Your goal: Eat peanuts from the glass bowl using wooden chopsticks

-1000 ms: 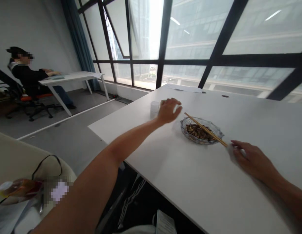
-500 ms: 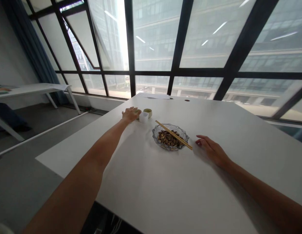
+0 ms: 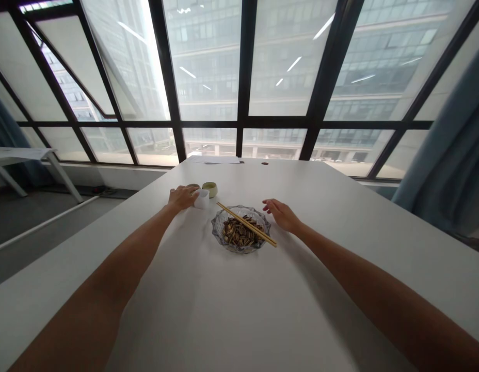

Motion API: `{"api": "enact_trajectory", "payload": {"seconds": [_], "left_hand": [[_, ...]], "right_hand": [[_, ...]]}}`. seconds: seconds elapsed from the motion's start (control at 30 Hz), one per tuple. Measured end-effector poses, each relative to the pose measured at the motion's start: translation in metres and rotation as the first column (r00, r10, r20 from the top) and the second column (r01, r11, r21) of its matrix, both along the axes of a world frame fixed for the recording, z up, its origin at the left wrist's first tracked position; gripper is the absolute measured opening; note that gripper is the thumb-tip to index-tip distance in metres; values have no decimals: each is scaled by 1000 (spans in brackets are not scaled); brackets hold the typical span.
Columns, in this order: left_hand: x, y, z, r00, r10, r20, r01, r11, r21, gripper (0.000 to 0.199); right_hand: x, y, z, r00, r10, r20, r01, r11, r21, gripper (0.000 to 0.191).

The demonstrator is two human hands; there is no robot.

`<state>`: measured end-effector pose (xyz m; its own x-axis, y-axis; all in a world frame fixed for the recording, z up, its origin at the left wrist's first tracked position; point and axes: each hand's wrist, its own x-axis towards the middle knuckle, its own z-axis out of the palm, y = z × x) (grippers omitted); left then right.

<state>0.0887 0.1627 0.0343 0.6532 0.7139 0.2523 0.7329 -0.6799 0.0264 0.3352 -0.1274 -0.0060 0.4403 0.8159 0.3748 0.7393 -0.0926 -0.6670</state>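
Two hands out on the table (image 3: 232, 310). My left hand (image 3: 182, 197) is curled round a white cup (image 3: 203, 199), fingers touching it, far left of the bowl (image 3: 241, 235). Green cup (image 3: 210, 189) just behind. My right hand (image 3: 281, 214) lies open, holding nothing, just right of the bowl w/ chopsticks (image 3: 246, 231) across its rim.

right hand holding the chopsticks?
No. The right hand rests open on the table beside the glass dish, while the chopsticks lie untouched across the dish's rim.
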Motion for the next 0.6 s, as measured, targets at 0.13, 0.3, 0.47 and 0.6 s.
{"api": "enact_trajectory", "payload": {"seconds": [0.13, 0.3, 0.47, 0.6], "left_hand": [[10, -9, -2, 996, -86, 23, 85, 996, 30, 45], [30, -21, -5, 982, -183, 45, 181, 983, 36, 43], [49, -32, -7, 953, -287, 93, 282, 957, 64, 38], [62, -44, -9, 912, -391, 123, 382, 920, 91, 34]], "right_hand": [[-6, 33, 9, 996, 36, 81, -32, 998, -49, 41], [-4, 76, 17, 984, 71, 164, -49, 990, -133, 34], [3, 128, 31, 964, 111, 240, -67, 980, -185, 39], [4, 163, 37, 935, 168, 311, -103, 971, -214, 51]]}}
